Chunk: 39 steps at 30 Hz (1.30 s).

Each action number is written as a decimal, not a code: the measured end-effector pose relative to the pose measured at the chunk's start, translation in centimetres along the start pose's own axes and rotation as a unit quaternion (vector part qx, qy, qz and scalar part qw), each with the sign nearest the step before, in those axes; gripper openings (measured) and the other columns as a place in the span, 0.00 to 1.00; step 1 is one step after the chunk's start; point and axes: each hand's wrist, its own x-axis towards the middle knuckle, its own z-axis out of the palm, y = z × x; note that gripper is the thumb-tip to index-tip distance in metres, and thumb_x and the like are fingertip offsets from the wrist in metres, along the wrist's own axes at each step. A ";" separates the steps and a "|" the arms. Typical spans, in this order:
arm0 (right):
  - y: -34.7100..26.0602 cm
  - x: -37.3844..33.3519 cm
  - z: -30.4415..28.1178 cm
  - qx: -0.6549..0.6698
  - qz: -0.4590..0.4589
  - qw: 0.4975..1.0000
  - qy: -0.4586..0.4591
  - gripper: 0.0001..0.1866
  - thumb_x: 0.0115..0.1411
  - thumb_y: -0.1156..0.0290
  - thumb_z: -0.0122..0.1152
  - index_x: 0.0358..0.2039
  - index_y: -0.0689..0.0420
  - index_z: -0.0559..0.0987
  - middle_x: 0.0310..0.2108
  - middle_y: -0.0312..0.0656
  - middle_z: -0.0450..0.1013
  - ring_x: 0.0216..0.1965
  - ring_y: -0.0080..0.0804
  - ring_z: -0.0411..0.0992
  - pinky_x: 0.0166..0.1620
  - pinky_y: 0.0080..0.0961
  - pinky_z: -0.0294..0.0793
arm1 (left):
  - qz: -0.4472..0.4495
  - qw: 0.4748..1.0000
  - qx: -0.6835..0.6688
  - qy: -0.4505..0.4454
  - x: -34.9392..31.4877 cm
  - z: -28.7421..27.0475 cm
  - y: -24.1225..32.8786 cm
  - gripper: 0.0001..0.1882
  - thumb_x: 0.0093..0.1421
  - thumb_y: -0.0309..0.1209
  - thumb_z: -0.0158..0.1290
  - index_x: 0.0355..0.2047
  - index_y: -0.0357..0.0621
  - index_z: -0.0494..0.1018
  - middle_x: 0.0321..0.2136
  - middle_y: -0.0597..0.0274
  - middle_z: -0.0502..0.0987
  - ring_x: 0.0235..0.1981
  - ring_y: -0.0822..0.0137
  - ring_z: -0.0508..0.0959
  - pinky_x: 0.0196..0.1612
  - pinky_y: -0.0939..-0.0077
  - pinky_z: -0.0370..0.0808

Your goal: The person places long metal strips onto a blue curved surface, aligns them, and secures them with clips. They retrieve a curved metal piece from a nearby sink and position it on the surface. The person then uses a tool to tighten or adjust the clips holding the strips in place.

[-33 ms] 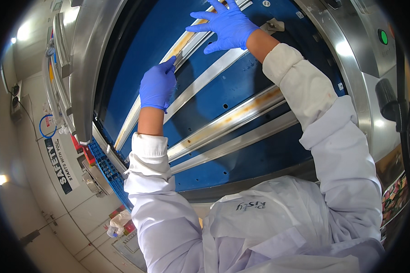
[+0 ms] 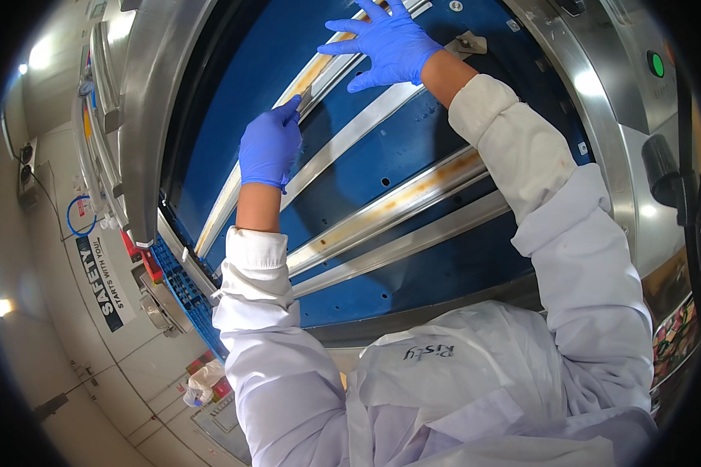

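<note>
My left hand [image 2: 271, 150], in a blue glove, is closed beside a long metal bar [image 2: 311, 75] with a brown-stained strip along it. A small grey edge [image 2: 305, 96] shows at its fingertips; I cannot make out what it belongs to. Farther up the same bar, my right hand [image 2: 389, 48], also blue-gloved, spreads its fingers wide and holds nothing. The bar runs at a slant over a blue panel [image 2: 350, 187]. Nearer to me lie a plain pale bar [image 2: 343, 144], a second stained bar [image 2: 389, 206] and another plain strip [image 2: 405, 240].
A curved steel frame [image 2: 144, 117] borders the panel on the left. At the right is a steel housing with a green button [image 2: 656, 64]. A small beige flap [image 2: 469, 43] sits beyond my right wrist. A blue crate [image 2: 183, 289] and a person [image 2: 204, 383] are at lower left.
</note>
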 end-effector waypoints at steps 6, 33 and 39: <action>0.4 -0.3 0.6 0.002 0.005 1.000 0.017 0.38 0.53 0.32 0.53 0.63 0.30 0.65 0.68 0.34 0.56 0.70 0.59 0.43 0.66 0.66 0.32 | -0.012 1.000 0.005 -0.004 0.3 -0.7 1.5 0.17 0.62 0.37 0.51 0.51 0.58 0.77 0.39 0.44 0.79 0.39 0.48 0.79 0.45 0.63 0.74; 0.6 0.2 1.7 0.048 -0.005 0.997 0.053 0.35 0.50 0.34 0.57 0.59 0.29 0.71 0.65 0.36 0.59 0.68 0.62 0.44 0.65 0.69 0.33 | 0.036 0.995 0.075 -0.045 3.8 -2.0 4.8 0.16 0.61 0.36 0.50 0.48 0.61 0.78 0.40 0.52 0.80 0.43 0.51 0.79 0.47 0.61 0.75; 0.6 0.1 0.7 0.027 0.003 0.998 0.051 0.32 0.50 0.35 0.58 0.56 0.28 0.74 0.64 0.36 0.61 0.68 0.64 0.45 0.65 0.70 0.33 | 0.036 0.999 0.032 -0.020 3.4 -1.4 3.7 0.16 0.61 0.37 0.49 0.48 0.63 0.78 0.41 0.53 0.80 0.42 0.50 0.79 0.47 0.62 0.76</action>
